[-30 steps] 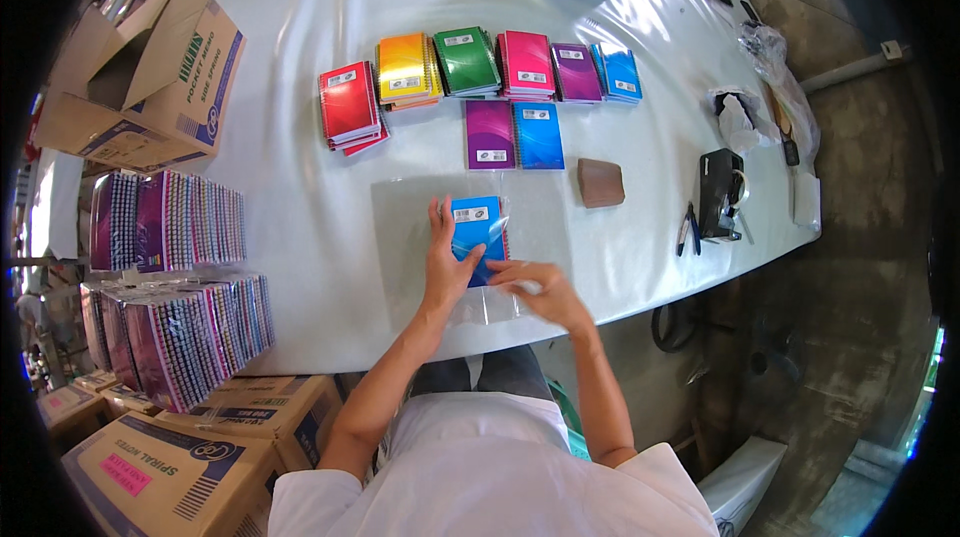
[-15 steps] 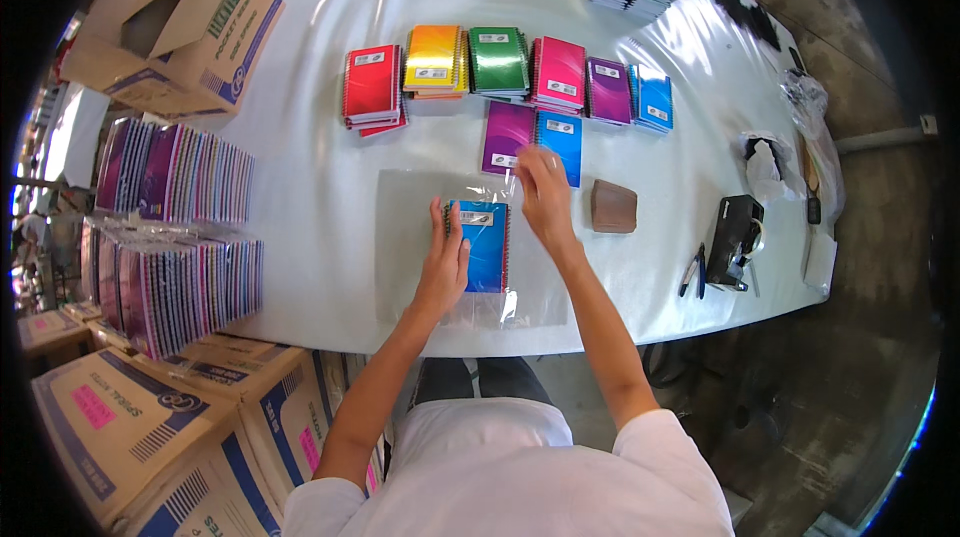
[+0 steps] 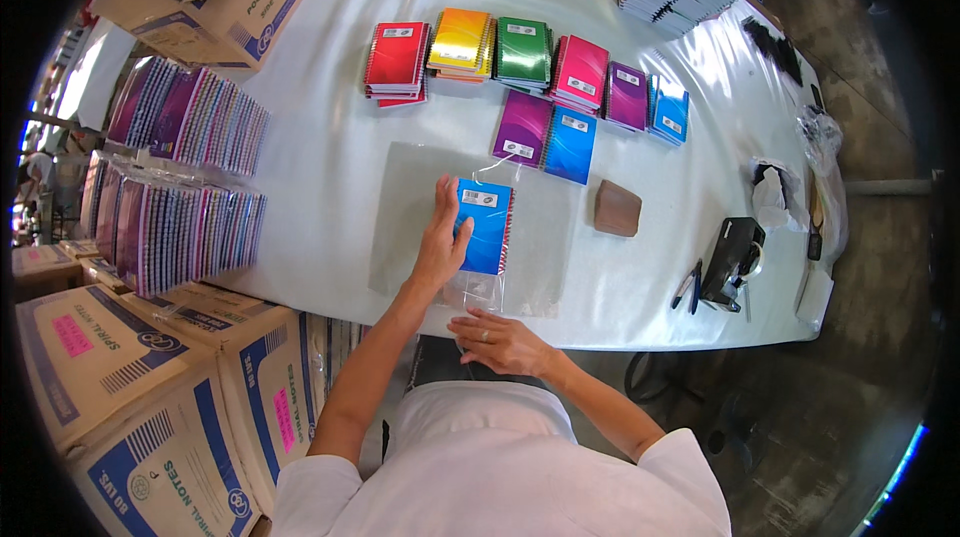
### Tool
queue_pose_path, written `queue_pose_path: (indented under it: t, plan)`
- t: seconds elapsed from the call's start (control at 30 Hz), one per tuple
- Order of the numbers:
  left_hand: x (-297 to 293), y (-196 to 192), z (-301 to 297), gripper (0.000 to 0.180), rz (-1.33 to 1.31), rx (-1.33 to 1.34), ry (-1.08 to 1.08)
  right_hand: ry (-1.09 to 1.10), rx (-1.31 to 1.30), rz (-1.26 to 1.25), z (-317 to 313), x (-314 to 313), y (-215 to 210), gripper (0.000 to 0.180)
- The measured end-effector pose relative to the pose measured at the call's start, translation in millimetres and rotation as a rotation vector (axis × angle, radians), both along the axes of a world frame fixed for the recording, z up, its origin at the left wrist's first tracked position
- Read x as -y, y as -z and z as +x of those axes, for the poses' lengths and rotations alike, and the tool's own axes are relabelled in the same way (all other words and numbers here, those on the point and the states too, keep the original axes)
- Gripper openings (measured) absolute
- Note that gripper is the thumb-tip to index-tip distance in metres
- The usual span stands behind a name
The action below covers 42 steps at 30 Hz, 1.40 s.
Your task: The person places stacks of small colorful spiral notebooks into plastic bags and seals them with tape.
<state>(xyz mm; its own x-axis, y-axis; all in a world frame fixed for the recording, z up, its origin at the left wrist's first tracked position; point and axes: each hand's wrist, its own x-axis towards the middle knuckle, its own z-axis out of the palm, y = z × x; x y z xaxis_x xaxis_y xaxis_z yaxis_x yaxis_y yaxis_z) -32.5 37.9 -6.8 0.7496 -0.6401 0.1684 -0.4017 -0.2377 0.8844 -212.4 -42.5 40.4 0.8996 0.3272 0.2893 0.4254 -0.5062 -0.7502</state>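
Note:
A blue spiral notebook (image 3: 485, 237) lies on clear plastic film (image 3: 540, 277) in front of me. My left hand (image 3: 440, 242) rests along its left edge, fingers stretched out and thumb over the cover. At the table's front edge, by the film's near end, is my right hand (image 3: 500, 342), its fingers apart and loosely bent. Whether the film touches those fingers is hard to see. Just beyond, a purple notebook (image 3: 523, 125) and another blue notebook (image 3: 570, 142) sit side by side.
Behind them runs a row of small notebook stacks, from red (image 3: 397, 55) to blue (image 3: 668, 109). A brown block (image 3: 617, 209), a black tape dispenser (image 3: 735, 257) and a pen (image 3: 684, 289) lie right. Bundled notebooks (image 3: 185, 227) and cartons (image 3: 130, 367) stand left; an open carton (image 3: 215, 7) is far left.
My right hand has come from the film's far end down to its near end at the table edge. My left hand stays on the blue notebook. The view has shifted slightly.

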Motion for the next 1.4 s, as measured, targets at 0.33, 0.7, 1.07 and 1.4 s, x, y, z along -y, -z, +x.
queue_pose_path:
  t: [0.33, 0.7, 1.07, 1.4]
  plan:
    - [-56, -16, -8, 0.068, 0.425, 0.144, -0.397, 0.582, -0.108, -0.096, 83, 28, 0, 0.027]
    - [-91, -42, -61, 0.080, -0.132, -0.178, -0.034, 0.645, -0.294, 0.121, 100, 11, 11, 0.019]
    - [-84, -54, -42, 0.078, -0.210, -0.179, 0.278, 0.784, -0.491, 0.427, 101, 19, 9, 0.013]
    - [-32, -67, 41, 0.076, 0.321, -0.539, -0.194, 0.896, -0.421, 0.348, 105, 11, -3, 0.019]
